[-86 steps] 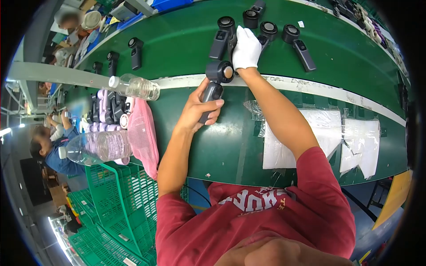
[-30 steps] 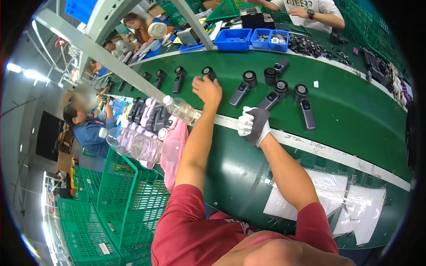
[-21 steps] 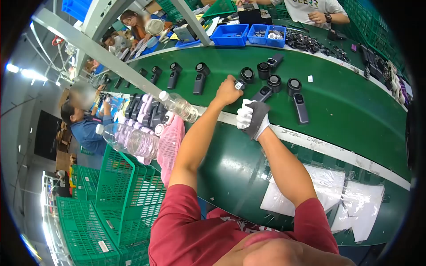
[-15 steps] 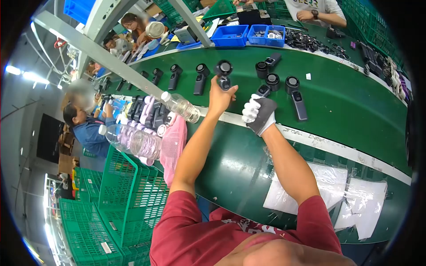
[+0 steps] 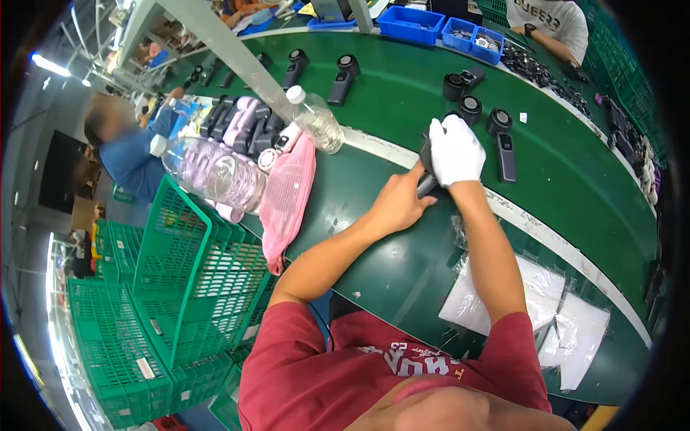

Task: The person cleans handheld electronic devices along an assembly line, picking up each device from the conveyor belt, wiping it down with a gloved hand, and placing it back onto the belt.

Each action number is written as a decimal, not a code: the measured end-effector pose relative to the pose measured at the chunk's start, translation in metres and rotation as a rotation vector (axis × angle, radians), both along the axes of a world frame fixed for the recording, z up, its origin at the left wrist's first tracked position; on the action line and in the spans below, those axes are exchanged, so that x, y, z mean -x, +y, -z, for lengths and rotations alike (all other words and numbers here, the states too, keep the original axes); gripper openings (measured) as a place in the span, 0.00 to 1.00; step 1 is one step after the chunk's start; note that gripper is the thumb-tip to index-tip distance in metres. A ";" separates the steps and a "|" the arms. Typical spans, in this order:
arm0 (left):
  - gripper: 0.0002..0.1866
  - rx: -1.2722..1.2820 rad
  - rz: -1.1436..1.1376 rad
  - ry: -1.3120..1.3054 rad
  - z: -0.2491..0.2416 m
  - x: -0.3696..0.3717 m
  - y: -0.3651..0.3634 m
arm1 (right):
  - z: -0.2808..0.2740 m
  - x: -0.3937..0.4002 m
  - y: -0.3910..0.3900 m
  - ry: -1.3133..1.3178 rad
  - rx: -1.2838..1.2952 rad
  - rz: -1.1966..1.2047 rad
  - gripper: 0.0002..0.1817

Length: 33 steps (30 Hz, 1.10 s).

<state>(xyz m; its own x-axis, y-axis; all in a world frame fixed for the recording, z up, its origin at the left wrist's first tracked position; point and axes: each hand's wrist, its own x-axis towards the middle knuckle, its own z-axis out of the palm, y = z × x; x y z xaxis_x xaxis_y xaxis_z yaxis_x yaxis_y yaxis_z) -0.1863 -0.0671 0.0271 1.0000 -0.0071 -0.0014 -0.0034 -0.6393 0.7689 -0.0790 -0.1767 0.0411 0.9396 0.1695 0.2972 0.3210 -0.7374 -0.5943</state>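
Observation:
My bare left hand is closed around the dark grey handle of a handheld fan, near the belt's front edge. Over the fan's upper end, my right hand, in a white glove, is closed and hides the round head. Just right of the glove, another handheld fan lies on the green conveyor belt. Behind my hands are a fan with a round black head and another dark fan. Farther left on the belt rests one more fan.
Plastic bottles and a pink mesh bag stand at my left, beside several purple and black fans. Green crates are stacked lower left. White foam sheets lie on the right. Blue bins and a co-worker are across the belt.
My left hand has brought a fan from the belt toward me and to the right. My right hand has turned over and now grips the fan's upper end. The view has shifted.

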 end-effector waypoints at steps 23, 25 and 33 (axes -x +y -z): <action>0.55 0.931 -0.155 0.160 0.003 -0.015 0.020 | 0.079 -0.030 0.021 0.386 -1.888 0.150 0.13; 0.55 0.655 -0.090 0.274 0.004 -0.010 0.020 | 0.073 -0.033 0.006 -0.236 -1.067 0.130 0.07; 0.56 0.645 0.037 0.353 0.006 0.004 0.009 | 0.082 -0.063 -0.016 -0.624 -0.362 0.266 0.05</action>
